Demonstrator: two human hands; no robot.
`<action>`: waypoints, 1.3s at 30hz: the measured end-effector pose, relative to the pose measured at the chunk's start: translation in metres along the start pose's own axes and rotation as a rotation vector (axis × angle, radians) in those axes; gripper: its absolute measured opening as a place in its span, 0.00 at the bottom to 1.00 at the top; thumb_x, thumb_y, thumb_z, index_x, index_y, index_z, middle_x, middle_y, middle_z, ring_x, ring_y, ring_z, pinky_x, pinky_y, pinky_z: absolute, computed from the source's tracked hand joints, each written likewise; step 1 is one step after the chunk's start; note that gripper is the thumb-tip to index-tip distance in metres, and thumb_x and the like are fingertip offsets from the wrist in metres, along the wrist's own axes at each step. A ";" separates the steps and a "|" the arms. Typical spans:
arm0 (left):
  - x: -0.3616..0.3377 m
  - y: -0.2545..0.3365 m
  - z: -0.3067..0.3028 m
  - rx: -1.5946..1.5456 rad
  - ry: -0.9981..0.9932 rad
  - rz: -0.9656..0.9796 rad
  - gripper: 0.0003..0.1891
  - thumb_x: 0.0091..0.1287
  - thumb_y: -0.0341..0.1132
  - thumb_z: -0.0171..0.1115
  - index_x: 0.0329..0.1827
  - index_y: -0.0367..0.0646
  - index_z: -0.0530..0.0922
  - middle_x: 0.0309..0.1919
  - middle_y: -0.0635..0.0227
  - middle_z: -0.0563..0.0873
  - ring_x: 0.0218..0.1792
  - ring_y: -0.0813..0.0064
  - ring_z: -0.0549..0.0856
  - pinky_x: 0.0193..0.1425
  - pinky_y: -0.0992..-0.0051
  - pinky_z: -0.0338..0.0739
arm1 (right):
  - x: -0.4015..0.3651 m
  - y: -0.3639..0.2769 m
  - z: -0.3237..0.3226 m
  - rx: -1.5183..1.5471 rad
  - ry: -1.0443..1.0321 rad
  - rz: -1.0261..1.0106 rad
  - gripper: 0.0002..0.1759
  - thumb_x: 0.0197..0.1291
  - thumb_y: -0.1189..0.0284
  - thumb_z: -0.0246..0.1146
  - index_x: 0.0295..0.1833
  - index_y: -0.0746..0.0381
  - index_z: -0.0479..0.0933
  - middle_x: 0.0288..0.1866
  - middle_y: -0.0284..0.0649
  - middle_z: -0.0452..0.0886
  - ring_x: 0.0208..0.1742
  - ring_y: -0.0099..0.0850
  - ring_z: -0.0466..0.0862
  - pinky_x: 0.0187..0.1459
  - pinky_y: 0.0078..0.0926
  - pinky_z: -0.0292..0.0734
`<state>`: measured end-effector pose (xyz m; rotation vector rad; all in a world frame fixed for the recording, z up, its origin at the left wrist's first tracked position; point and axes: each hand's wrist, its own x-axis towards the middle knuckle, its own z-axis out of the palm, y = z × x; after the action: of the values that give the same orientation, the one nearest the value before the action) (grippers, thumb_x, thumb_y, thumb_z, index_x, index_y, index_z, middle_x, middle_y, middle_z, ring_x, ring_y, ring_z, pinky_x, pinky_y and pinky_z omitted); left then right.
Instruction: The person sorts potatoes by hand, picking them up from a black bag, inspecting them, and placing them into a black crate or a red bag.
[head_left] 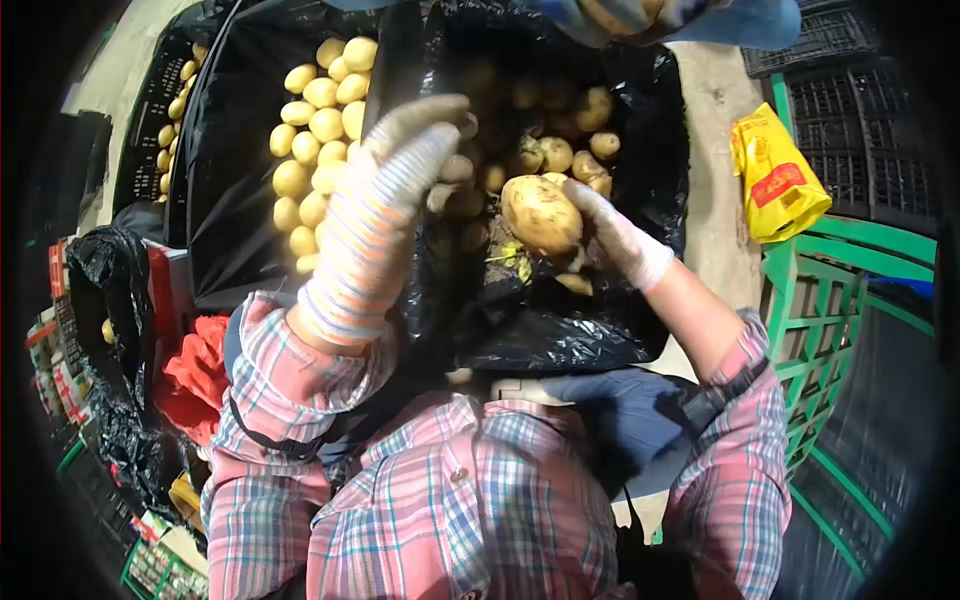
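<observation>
My right hand (608, 228), in a thin pale glove, holds a large potato (542, 215) with dark soil marks at its right side. Beneath it are more soil-marked potatoes (557, 154), loose dirt and a yellowed leaf (512, 262) in a crate lined with black plastic (560, 340). Over the border between this crate and the one on its left hovers my left hand (420, 150), gloved with a striped cuff. Its fingers are bent but apart, with nothing seen in them. Cleaner yellow potatoes (320, 125) fill part of the left crate, partly hidden behind my left forearm.
Another person's gloved hands (625, 15) show at the top edge. A yellow bag (780, 175) lies to the right, above a green plastic crate (825, 330). Red cloth (195, 375) and black plastic (115, 330) are at the left. Another potato crate (150, 120) stands far left.
</observation>
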<state>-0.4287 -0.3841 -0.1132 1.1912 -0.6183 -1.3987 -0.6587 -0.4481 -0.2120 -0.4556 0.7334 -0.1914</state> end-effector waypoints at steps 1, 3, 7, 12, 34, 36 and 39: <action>-0.004 0.002 0.002 0.081 -0.005 -0.033 0.21 0.68 0.38 0.58 0.61 0.38 0.72 0.49 0.66 0.80 0.37 0.85 0.78 0.40 0.83 0.72 | -0.016 -0.011 0.024 0.050 -0.006 -0.059 0.36 0.66 0.46 0.54 0.67 0.63 0.66 0.57 0.41 0.79 0.56 0.32 0.80 0.57 0.28 0.76; -0.014 0.003 0.011 0.099 -0.068 -0.122 0.26 0.67 0.45 0.60 0.63 0.41 0.70 0.39 0.72 0.77 0.34 0.86 0.73 0.37 0.84 0.71 | -0.038 -0.025 0.060 -0.165 -0.132 -0.324 0.37 0.68 0.46 0.50 0.68 0.66 0.64 0.59 0.44 0.77 0.59 0.33 0.79 0.61 0.29 0.73; -0.031 -0.006 0.019 -0.194 -0.313 -0.274 0.30 0.67 0.52 0.59 0.66 0.45 0.68 0.49 0.68 0.79 0.44 0.79 0.81 0.40 0.81 0.78 | -0.056 -0.032 0.094 -0.840 0.266 -0.731 0.28 0.71 0.53 0.49 0.57 0.67 0.76 0.50 0.43 0.82 0.51 0.28 0.81 0.56 0.28 0.74; -0.031 -0.011 0.007 -0.439 -0.425 -0.275 0.37 0.64 0.50 0.59 0.72 0.43 0.58 0.65 0.55 0.70 0.62 0.57 0.76 0.59 0.56 0.77 | -0.033 -0.029 0.071 -0.882 0.343 -0.742 0.22 0.70 0.58 0.49 0.51 0.64 0.79 0.44 0.46 0.84 0.47 0.35 0.84 0.51 0.30 0.76; -0.021 -0.023 0.003 -0.879 -0.408 -0.537 0.35 0.70 0.59 0.45 0.64 0.35 0.68 0.55 0.47 0.79 0.54 0.55 0.82 0.56 0.59 0.79 | 0.058 0.081 -0.103 -1.608 0.767 0.439 0.25 0.59 0.54 0.58 0.59 0.56 0.76 0.62 0.48 0.76 0.62 0.39 0.77 0.61 0.31 0.72; -0.019 -0.024 0.008 -0.931 -0.327 -0.560 0.35 0.70 0.60 0.45 0.65 0.36 0.67 0.56 0.47 0.78 0.55 0.54 0.81 0.54 0.57 0.80 | 0.072 0.099 -0.134 -1.822 0.565 0.341 0.24 0.61 0.54 0.57 0.58 0.55 0.76 0.58 0.48 0.79 0.59 0.42 0.78 0.58 0.35 0.74; -0.021 -0.024 0.011 -0.746 -0.320 -0.456 0.37 0.68 0.62 0.47 0.67 0.38 0.64 0.59 0.46 0.75 0.55 0.53 0.81 0.49 0.54 0.83 | 0.087 0.122 -0.154 -1.930 0.451 0.274 0.25 0.60 0.53 0.58 0.57 0.56 0.76 0.56 0.48 0.80 0.57 0.41 0.79 0.56 0.35 0.75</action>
<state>-0.4518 -0.3624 -0.1240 0.5162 0.0071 -1.9899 -0.6988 -0.4194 -0.4218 -2.1604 1.2613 0.8172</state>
